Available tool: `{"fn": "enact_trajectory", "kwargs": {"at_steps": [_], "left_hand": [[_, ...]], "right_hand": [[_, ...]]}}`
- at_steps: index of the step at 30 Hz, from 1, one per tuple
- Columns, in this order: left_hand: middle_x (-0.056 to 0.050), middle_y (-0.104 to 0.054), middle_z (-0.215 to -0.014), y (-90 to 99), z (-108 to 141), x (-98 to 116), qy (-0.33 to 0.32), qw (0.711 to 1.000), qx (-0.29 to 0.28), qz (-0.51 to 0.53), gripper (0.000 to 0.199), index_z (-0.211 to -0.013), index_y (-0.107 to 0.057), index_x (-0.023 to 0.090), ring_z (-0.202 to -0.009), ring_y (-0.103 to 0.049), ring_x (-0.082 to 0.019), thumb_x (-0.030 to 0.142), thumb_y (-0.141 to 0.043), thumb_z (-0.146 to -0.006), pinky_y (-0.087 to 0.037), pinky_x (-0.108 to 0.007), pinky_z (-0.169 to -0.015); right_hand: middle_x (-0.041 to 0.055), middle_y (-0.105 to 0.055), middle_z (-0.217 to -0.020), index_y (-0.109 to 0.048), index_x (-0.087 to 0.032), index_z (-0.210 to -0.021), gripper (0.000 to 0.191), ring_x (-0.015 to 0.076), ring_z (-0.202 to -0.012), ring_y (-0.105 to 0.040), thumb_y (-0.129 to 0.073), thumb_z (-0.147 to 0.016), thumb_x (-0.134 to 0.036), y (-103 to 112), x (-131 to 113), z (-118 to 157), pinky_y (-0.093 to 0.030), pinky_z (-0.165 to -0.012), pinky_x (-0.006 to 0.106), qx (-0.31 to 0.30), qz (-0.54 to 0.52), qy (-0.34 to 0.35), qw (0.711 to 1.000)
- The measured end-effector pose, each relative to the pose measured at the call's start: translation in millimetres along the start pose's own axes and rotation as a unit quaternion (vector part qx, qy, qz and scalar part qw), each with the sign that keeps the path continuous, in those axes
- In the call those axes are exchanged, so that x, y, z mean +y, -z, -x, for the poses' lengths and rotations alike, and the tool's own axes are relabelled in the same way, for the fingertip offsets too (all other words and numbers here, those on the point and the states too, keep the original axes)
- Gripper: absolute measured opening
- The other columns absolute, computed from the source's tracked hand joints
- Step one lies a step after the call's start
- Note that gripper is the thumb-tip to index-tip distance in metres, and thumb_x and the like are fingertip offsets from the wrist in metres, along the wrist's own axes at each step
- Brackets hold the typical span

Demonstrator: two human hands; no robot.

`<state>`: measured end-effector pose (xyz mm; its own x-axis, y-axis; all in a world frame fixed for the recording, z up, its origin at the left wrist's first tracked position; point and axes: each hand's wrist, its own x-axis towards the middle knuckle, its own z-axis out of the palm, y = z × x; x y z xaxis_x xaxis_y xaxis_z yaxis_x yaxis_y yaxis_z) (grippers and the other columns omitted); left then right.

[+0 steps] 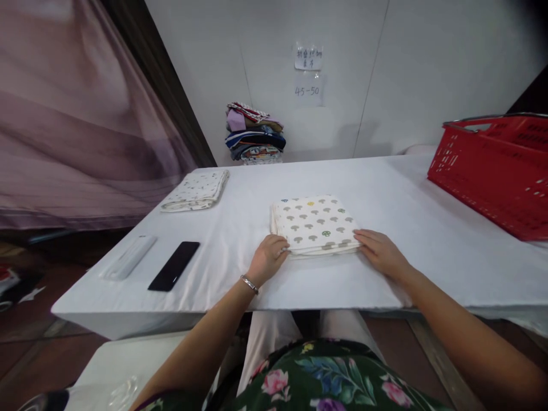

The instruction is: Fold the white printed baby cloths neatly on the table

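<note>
White table (pixel 394 205) bears a folded cloth (pixel 314 222); left hand (pixel 269 257) and right hand (pixel 381 251) grip its near corners between fingers and thumbs.

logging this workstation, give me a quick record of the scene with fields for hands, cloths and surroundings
left hand: left hand, wearing a silver bracelet, touches the near left corner of the folded white mushroom-print cloth
right hand: right hand touches its near right corner
surface: table with white cloth cover
left side: folded white small-print cloth, flat black rectangular phone, long whitish object, unclear
right side: red plastic basket
behind table: multicoloured fabric stack
</note>
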<state>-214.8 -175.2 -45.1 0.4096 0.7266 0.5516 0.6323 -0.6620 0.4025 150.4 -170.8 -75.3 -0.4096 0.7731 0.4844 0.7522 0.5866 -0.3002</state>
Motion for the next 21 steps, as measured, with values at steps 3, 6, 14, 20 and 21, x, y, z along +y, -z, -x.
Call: {"fn": "enact_trajectory", "kwargs": {"at_steps": [3,6,14,20,21], "left_hand": [[-0.006,-0.063,-0.096,-2.1,2,-1,0.003,1.000,-0.001,-0.011,0.012,-0.092,-0.064,0.019,-0.096,-0.055,-0.019,0.023,-0.056,-0.084,-0.049,-0.038,-0.085],[-0.006,-0.063,-0.100,-0.6,7,0,0.012,1.000,-0.007,-0.011,0.014,-0.095,-0.063,0.020,-0.098,-0.055,-0.019,0.024,-0.057,-0.083,-0.049,-0.038,-0.086],[-0.008,-0.060,-0.112,-8.6,-2,26,-0.002,0.997,-0.013,-0.072,0.040,-0.112,-0.057,0.021,-0.108,-0.051,-0.023,0.035,-0.067,-0.076,-0.040,-0.043,-0.094],[-0.007,-0.062,-0.104,-34.7,-14,35,0.025,0.996,-0.027,-0.078,0.031,-0.105,-0.061,0.021,-0.101,-0.052,-0.023,0.032,-0.066,-0.077,-0.040,-0.041,-0.089],[-0.007,-0.062,-0.102,-36.6,-14,34,0.031,0.996,-0.026,-0.077,0.028,-0.104,-0.062,0.020,-0.099,-0.053,-0.023,0.031,-0.065,-0.078,-0.041,-0.041,-0.088]], "right_hand": [[0.0030,-0.058,-0.124,-0.057,-0.027,-0.120,0.034,0.0226,-0.113,-0.054,-0.043,-0.089,-0.027,-3,3,2,-0.045,-0.095,0.046,-0.005,0.004,-0.014,1.000],[0.0048,-0.060,-0.122,-0.060,-0.024,-0.118,0.034,0.0228,-0.112,-0.055,-0.043,-0.089,-0.026,-4,0,3,-0.046,-0.095,0.045,0.007,0.008,-0.015,1.000],[0.0074,-0.051,-0.133,-0.052,-0.021,-0.127,0.041,0.0261,-0.129,-0.037,-0.050,-0.088,-0.034,-4,-30,-12,-0.037,-0.101,0.049,0.017,0.007,0.042,0.999],[0.0067,-0.057,-0.126,-0.059,-0.020,-0.119,0.033,0.0243,-0.125,-0.043,-0.048,-0.091,-0.034,-14,-39,-26,-0.037,-0.099,0.047,-0.019,0.013,0.057,0.998],[0.0068,-0.058,-0.125,-0.059,-0.020,-0.118,0.032,0.0237,-0.123,-0.045,-0.048,-0.091,-0.034,-15,-39,-26,-0.038,-0.099,0.047,-0.017,0.013,0.055,0.998]]}}
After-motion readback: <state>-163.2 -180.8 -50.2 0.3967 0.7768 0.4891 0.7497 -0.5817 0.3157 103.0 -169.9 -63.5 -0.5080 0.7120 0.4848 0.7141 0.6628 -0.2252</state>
